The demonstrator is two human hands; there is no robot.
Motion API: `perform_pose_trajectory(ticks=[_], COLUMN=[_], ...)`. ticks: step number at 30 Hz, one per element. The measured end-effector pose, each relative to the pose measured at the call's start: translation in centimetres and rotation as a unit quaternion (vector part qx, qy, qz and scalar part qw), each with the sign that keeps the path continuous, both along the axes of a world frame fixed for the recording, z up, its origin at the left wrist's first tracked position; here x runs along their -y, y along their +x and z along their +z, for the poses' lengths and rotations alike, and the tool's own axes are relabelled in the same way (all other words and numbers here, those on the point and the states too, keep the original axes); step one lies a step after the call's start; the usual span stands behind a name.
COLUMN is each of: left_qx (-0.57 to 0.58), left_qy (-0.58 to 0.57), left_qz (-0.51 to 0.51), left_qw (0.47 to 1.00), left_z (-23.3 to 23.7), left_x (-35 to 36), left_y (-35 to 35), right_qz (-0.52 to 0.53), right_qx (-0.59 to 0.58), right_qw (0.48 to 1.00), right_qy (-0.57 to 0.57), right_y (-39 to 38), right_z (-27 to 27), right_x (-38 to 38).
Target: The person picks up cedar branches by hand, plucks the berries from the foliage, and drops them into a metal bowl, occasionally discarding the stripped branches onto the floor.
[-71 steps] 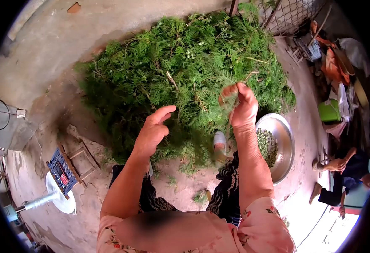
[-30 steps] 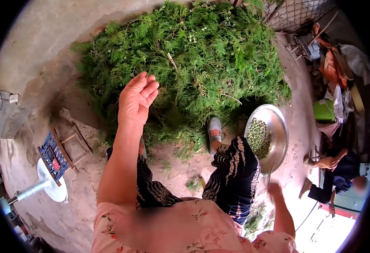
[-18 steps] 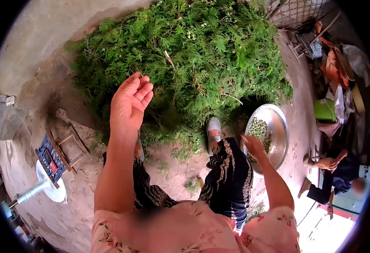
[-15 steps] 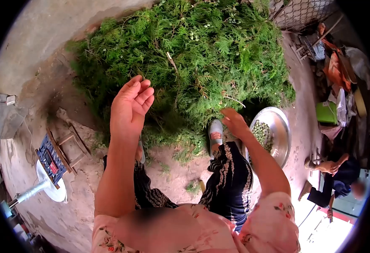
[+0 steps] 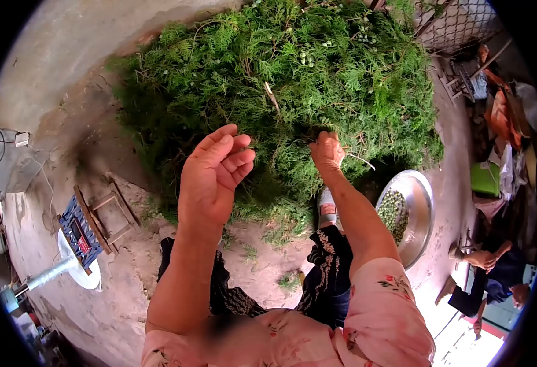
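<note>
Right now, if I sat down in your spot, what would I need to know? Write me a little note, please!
Left hand: open and empty, palm up, held over the near edge of the green branch pile.
Right hand: fingers pushed into the pile. I can't see whether they have closed on a sprig.
Things: the pile lies on the ground in front. The metal bowl sits on the ground to the right.
Done: a layer of small green berries lies in the bowl.
To do: the pile is large, with berry clusters showing on top.
</note>
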State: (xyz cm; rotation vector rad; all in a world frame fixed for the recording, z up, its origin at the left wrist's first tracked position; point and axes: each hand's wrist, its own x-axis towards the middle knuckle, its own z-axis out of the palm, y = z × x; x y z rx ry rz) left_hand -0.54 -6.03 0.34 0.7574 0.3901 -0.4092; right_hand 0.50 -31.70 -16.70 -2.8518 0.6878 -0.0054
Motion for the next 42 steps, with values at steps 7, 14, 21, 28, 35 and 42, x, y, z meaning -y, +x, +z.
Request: perform_pose_trajectory(ticks=[7, 14, 21, 28, 35, 42], left_qx=[0.007, 0.063, 0.079, 0.050, 0.070, 0.094], left_qy=[0.020, 0.024, -0.006, -0.047, 0.096, 0.087], left_qz=[-0.014, -0.099, -0.091, -0.042, -0.012, -0.052], left_qw=[1.000, 0.993, 0.993, 0.997, 0.993, 0.990], left_z=[0.3, 0.2, 1.1, 0.5, 1.5, 0.7], left_x=[0.4, 3.1, 3.7, 2.3, 2.7, 4.0], left_y=[-0.3, -1.7, -2.3, -1.6, -1.7, -2.5], right_qz=[0.003, 0.089, 0.251, 0.323, 0.120, 0.097], right_qx=[0.189, 0.271, 0.311, 0.329, 0.434, 0.329], right_qw=[0.950, 0.934, 0.914, 0.885, 0.826, 0.794], right_qy=[0.248, 0.213, -0.065, 0.068, 0.339, 0.501], right_y=[-2.3, -4.6, -6.2, -8.3, -7.9, -6.4], right_z=[6.0, 15.2, 17.0, 17.6, 19.1, 18.7], right_x=[4.2, -2.6, -8.2, -8.6, -6.5, -6.3])
